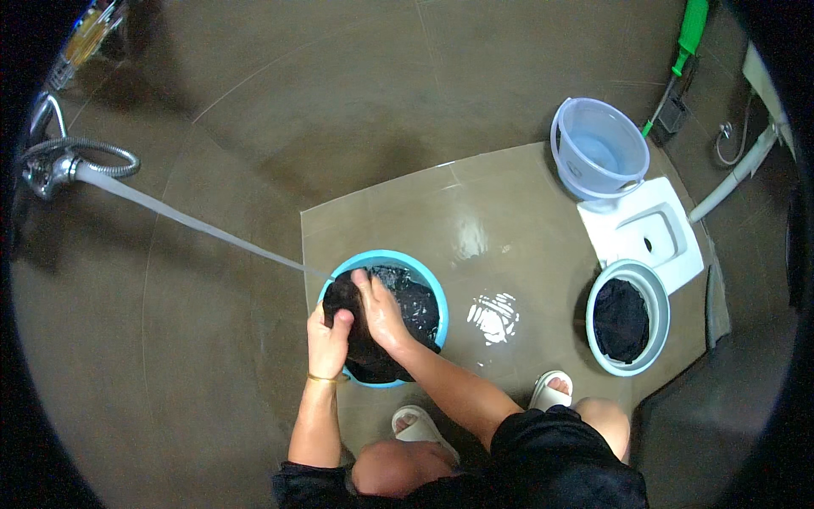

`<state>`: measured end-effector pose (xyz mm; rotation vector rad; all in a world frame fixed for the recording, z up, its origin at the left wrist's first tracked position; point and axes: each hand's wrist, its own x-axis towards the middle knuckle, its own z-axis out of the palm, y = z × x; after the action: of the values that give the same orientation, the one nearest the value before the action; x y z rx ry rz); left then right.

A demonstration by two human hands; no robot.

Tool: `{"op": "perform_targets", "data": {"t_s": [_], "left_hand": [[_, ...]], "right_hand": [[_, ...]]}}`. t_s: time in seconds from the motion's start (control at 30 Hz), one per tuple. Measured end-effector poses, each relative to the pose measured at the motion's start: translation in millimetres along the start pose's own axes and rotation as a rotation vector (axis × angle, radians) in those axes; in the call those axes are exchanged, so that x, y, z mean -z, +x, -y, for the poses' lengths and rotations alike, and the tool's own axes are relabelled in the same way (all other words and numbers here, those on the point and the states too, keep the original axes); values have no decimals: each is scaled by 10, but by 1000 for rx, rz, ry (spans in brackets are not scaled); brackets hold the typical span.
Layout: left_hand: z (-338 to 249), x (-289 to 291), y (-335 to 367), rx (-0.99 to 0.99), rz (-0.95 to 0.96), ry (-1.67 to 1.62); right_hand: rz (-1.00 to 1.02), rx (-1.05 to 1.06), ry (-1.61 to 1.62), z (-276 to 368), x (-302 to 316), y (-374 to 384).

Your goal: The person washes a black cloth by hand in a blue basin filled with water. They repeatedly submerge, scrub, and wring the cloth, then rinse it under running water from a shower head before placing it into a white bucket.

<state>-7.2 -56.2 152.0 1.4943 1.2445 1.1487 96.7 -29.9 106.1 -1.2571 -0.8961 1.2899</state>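
My left hand [328,341] is closed around a bunched black cloth [360,339], its thumb on top. Against the other side of the same cloth, my right hand [381,312] presses with its thumb and fingers, so the bunch is gripped between both hands. Under them stands a round blue basin [443,310] with water and more dark fabric in it; some cloth hangs over its near rim. A stream of water [203,226] runs from the tap [52,170] at the left and reaches the basin's rim beside the held cloth.
At the right, a pale basin [660,327] holds dark cloth beside a white squat toilet [629,222]. A translucent bucket [598,140] stands behind it. A green-handled brush [691,34] leans at the far right wall. My sandaled feet [415,424] are close to the basin on the wet floor [517,246].
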Motion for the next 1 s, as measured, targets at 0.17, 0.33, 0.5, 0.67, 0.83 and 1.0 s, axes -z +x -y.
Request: {"op": "perform_targets", "data": {"t_s": [0.17,0.33,0.5,0.67,0.83,1.0], "left_hand": [[508,216,148,47,-129,133],[93,306,101,94,296,-730],[355,503,-214,-33,86,-117],[588,859,-84,399,75,5],[-121,1309,89,106,367,110],[-285,1226,129,29,306,-109]], "right_hand": [[464,133,107,-2,-93,-139],[572,184,-15,-107,-139,6],[414,264,-221,536,17,260],[715,530,37,1817,-518,-200],[842,697,423,2666,-645,-430],[848,471,685,2764,-429,-180]]}}
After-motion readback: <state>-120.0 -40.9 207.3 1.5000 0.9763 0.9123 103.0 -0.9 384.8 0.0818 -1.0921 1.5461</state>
